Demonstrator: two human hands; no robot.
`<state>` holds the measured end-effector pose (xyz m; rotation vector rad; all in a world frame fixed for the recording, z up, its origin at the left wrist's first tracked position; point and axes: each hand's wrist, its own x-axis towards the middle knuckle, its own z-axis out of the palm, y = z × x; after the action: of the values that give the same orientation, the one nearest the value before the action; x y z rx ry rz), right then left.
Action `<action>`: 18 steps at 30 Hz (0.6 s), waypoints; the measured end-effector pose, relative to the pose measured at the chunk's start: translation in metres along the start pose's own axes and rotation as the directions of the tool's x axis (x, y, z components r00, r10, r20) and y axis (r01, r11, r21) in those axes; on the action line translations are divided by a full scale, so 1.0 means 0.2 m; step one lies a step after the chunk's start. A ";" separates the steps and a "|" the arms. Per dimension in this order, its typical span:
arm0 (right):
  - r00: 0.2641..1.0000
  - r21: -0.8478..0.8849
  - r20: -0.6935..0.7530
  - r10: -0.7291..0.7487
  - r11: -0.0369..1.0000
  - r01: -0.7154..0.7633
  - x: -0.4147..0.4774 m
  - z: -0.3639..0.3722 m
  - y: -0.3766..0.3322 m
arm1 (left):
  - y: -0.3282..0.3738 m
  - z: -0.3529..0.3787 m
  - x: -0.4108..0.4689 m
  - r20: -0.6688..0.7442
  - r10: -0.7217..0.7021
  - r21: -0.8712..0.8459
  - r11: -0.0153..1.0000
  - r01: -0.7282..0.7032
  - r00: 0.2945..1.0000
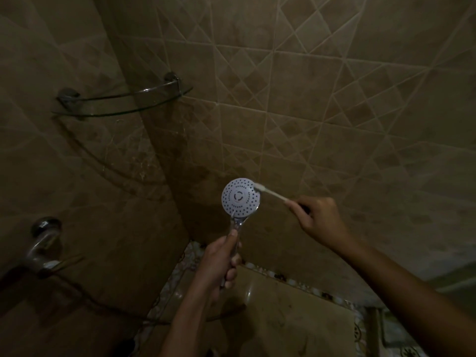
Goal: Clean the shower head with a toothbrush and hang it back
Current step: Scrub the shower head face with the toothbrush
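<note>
A round shower head [240, 197] with a pale dotted face and chrome handle is held upright in the middle of the view, its face turned toward me. My left hand [222, 261] is wrapped around its handle from below. My right hand [318, 219] grips the dark end of a white toothbrush [270, 193]. The brush's bristled tip rests on the upper right rim of the shower head's face.
A glass corner shelf [121, 104] with chrome brackets hangs on the tiled walls at upper left. A chrome tap fitting [42, 244] sticks out of the left wall, with a dark hose [108, 306] trailing below it. Patterned floor tiles [296, 323] lie underneath.
</note>
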<state>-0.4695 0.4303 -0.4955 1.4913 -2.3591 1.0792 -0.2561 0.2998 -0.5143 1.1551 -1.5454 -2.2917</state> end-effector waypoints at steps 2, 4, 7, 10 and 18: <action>1.000 0.017 -0.018 -0.019 1.000 0.019 0.02 0.01 -0.02 | 0.01 -0.02 0.00 -0.006 -0.007 -0.026 1.000 0.007 1.000; 0.977 0.073 0.146 -0.153 0.987 0.143 0.01 0.04 -0.05 | 0.02 -0.04 -0.01 0.002 -0.011 -0.031 0.999 0.011 1.000; 0.971 0.044 0.208 -0.116 0.993 0.109 0.06 0.08 -0.06 | 0.04 -0.09 0.00 0.003 -0.010 -0.031 0.999 0.010 1.000; 0.996 -0.047 -0.020 0.085 0.995 -0.085 0.18 0.10 -0.07 | 0.06 -0.17 0.01 -0.008 0.006 -0.056 0.998 -0.007 1.000; 0.971 0.125 0.123 0.207 0.967 -0.222 0.62 0.15 -0.39 | 0.22 -0.39 0.02 -0.213 0.199 -0.070 0.973 -0.219 0.957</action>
<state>-0.4577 0.3016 -0.4212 1.3940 -2.6206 1.2636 -0.2193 0.2203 -0.4923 1.1056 -1.3970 -2.0168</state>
